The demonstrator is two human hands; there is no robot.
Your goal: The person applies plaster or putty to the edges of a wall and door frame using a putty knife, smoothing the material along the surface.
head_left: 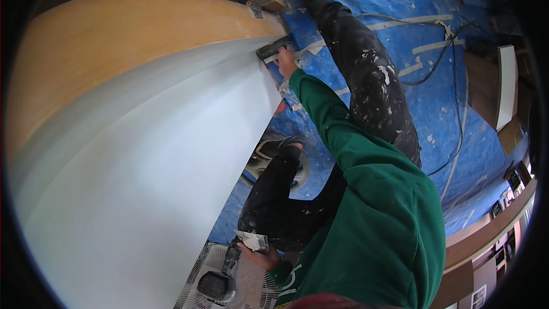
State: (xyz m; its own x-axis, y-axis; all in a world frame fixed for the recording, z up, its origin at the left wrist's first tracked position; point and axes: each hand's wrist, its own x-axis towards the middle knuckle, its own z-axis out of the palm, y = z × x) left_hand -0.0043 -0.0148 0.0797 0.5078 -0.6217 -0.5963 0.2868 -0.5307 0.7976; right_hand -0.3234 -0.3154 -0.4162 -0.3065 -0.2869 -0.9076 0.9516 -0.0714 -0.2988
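Observation:
My right hand (286, 63) grips a wide putty knife (269, 48) against the far bottom corner of the white wall surface (126, 171), just below the curved wooden panel (137, 23). Down by my bent knee, my left hand (260, 254) is closed on a metal plate (249, 239) carrying a lump of white putty (253, 242). A fan (214, 283) with a wire grille lies beneath that hand, partly hidden by the white surface.
My splattered legs (377, 86) extend over a taped blue plastic sheet (446, 109). Black cables (443, 57) run across it at right. Boards and a white panel (506, 86) are at the right edge. A round object (300, 174) is behind my foot.

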